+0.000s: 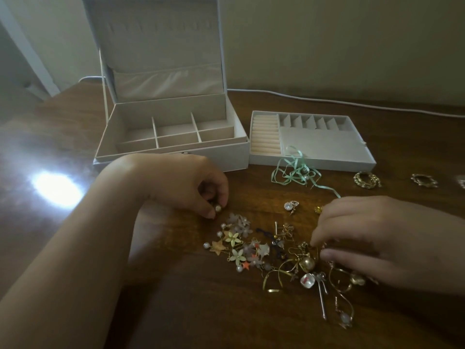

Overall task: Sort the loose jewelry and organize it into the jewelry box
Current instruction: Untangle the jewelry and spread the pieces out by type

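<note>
Wooden table [176, 311] with a white box [171, 137] at the back, lid [156, 46] standing upright, bottom part divided into six compartments, all without jewelry. Just right of the box, almost touching it, a separate tray [312, 144] with ring rolls on its left side, a row of small slots along the back and a flat cover over the rest. Draped over the front edge of the tray and down onto the table, a tangled mint ribbon [294, 170]. Left hand [181, 185] in front of the box, fingers curled, thumb and fingertips pinching a pearl earring [217, 209] just above the table. Right hand [377, 243] lower right, resting over the pile [279, 258], thumb and forefinger close together on some small piece inside it; cannot tell exactly which piece. In the pile, spread between the two hands: flower charms, stars, pearls, gold hoops, a big gold ball [307, 263], a long pin [322, 301]. Apart from the pile, nearer the tray, a crystal stud [290, 205]. Far right, in front of the tray, a gold chain hoop [366, 180] and another gold ring-shaped piece [424, 180], well apart from the pile. Along the wall behind, a white cable [352, 103]. On the left part of the table, a bright glare spot [55, 187].
</note>
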`<state>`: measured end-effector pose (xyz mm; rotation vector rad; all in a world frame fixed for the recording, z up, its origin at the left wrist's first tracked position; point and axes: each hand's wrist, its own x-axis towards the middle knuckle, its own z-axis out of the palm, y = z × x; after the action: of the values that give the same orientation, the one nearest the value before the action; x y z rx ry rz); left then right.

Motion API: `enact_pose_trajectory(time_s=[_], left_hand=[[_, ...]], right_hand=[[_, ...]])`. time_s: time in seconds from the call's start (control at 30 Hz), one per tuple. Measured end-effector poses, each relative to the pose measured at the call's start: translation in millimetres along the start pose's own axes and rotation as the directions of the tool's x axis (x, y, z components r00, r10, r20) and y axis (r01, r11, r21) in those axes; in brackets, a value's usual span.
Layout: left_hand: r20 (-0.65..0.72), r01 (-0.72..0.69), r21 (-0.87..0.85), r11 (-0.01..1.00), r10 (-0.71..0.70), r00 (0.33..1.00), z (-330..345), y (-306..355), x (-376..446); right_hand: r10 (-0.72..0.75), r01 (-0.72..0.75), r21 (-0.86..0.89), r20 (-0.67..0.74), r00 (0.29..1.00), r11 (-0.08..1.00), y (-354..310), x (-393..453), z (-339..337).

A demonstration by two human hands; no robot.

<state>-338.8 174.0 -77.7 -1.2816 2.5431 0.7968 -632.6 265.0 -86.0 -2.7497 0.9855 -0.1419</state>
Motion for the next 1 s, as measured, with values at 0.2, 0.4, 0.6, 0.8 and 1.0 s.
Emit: enact_pose_trajectory(time_s=[0.2,0.4,0.6,0.8,1.0], left_hand=[[-0.009,0.029,0.038,0.999,-0.029,1.000,-3.3,-11.1,-4.3],[-0.070,-0.189,-0.081,0.979,0.183,0.981,0.6,7.8,-3.6],[0.031,-0.254,-0.074,0.964,0.257,0.966,13.7,23.5,6.9],[0.087,-0.235,-0.071,0.969,0.240,0.967,15.6,23.6,10.8],[0.080,-0.218,-0.079,0.973,0.224,0.971,12.9,18.4,9.3]], right_hand=[[0.008,-0.009,-0.027,-0.036,0.999,1.000,0.3,4.1,4.8],[0.001,-0.002,-0.014,-0.069,0.998,1.000,-3.4,15.8,21.4],[0.000,0.002,0.022,-0.104,0.995,1.000,2.3,20.7,28.0],[-0.014,0.020,0.042,-0.120,0.993,0.999,3.8,19.5,25.5],[0.064,-0.028,0.195,-0.182,0.981,0.980,-0.1,16.9,18.0]])
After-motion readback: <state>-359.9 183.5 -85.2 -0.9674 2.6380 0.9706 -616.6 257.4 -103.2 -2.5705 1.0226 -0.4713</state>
